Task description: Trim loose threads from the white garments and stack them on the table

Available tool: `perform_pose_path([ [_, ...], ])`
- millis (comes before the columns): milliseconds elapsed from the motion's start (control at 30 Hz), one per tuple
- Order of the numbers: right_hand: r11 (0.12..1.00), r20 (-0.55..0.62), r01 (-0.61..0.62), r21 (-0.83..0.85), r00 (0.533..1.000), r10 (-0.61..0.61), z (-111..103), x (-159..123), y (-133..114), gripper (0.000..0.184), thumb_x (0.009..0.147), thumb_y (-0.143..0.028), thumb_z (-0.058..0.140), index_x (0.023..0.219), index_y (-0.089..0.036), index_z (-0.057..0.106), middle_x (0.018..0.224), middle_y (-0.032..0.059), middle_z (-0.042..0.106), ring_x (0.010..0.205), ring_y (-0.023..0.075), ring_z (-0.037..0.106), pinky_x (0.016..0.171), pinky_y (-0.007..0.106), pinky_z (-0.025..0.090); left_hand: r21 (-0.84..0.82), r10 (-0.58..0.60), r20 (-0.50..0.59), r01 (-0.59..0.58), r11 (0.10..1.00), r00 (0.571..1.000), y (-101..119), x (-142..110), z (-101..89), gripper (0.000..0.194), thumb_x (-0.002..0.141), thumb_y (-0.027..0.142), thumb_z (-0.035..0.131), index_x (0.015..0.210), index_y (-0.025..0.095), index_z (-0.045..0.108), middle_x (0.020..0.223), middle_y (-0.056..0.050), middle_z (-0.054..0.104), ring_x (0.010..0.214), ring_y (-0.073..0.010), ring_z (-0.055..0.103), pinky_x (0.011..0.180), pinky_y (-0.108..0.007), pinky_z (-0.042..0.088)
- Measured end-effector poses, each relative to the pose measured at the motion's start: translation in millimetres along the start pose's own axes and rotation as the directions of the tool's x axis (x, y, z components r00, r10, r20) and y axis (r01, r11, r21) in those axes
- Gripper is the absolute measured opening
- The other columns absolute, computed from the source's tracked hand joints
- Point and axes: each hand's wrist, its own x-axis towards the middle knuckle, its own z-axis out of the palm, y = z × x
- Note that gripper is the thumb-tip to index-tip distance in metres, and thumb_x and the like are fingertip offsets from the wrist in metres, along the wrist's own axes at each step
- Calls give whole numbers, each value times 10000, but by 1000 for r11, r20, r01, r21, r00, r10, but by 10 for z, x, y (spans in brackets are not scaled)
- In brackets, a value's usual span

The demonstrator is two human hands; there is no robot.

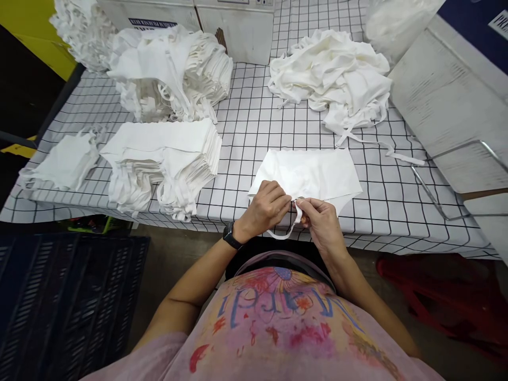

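A white garment with thin straps, perhaps a camisole, lies flat at the front of the table before me. A thin white strap at its near edge loops down over the table's rim. My left hand, with a black band at the wrist, is closed with its fingertips at the strap. Close beside it, nearly touching, my right hand pinches the strap between thumb and finger. Fingers partly hide the spot where the two hands meet, so small details there cannot be made out.
Left on the checked tablecloth are a neat stack of white garments, a taller pile and a single garment. A loose heap lies at the back right. Cartons and a bent metal wire stand right.
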Motion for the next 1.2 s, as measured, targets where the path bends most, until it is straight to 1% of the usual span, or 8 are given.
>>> perform_pose_path([
  [400,1000,68,-14,-9,998,15,3,-1,-7,354,742,-451,809,594,-186,628,495,-43,483,457,77,376,442,236,272,10,3,26,-3,1000,1000,4,-16,40,232,1048,203,480,849,194,599,791,-52,623,844,-213,523,791,-392,428],
  [667,992,228,-93,-90,967,112,-9,42,-63,545,659,-601,854,536,-188,521,497,-53,436,458,57,299,443,226,193,11,23,72,-24,1000,997,-23,-49,77,256,1035,180,445,829,198,595,789,-58,610,836,-219,525,760,-384,424],
  [800,966,313,-22,-259,944,106,-105,-17,-135,508,757,-610,786,584,-181,577,540,-26,512,466,71,344,462,241,248,51,-17,120,11,999,993,-83,-93,36,157,991,165,520,872,184,619,857,-65,646,896,-229,544,812,-392,418],
  [867,902,257,123,-414,966,-14,-203,-26,-211,457,840,-580,721,635,-180,637,573,-3,564,500,103,427,509,263,340,35,-43,159,38,999,986,-135,-118,-43,82,962,165,570,950,178,650,919,-64,674,939,-230,573,860,-404,419],
  [933,784,97,278,-555,958,-271,-338,22,-286,397,897,-552,662,739,-189,694,651,24,629,577,150,528,599,302,435,-38,-82,196,91,995,977,-196,-147,-153,142,935,200,623,1069,188,668,1007,-62,697,994,-229,606,906,-414,423],
  [1033,535,-20,405,-742,783,-621,-593,242,-336,365,932,-526,575,965,-199,734,1008,115,731,888,270,656,794,415,518,-148,-133,247,173,974,960,-299,-191,-295,304,874,279,700,1170,215,673,1133,-73,704,1071,-241,635,959,-423,457],
  [1100,380,5,366,-849,726,-687,-759,483,-325,432,906,-529,524,1075,-189,729,1220,173,697,1120,377,617,934,560,488,-130,-196,220,228,965,956,-387,-194,-327,276,886,303,694,1146,212,688,1146,-87,705,1052,-246,653,951,-427,493],
  [1200,373,-108,185,-909,761,-640,-932,887,-315,532,882,-548,460,1176,-174,697,1332,212,637,1236,459,534,974,687,431,-23,-299,108,303,953,948,-536,-91,-291,189,967,239,584,1121,201,688,1106,-96,704,1022,-249,664,888,-424,528],
])
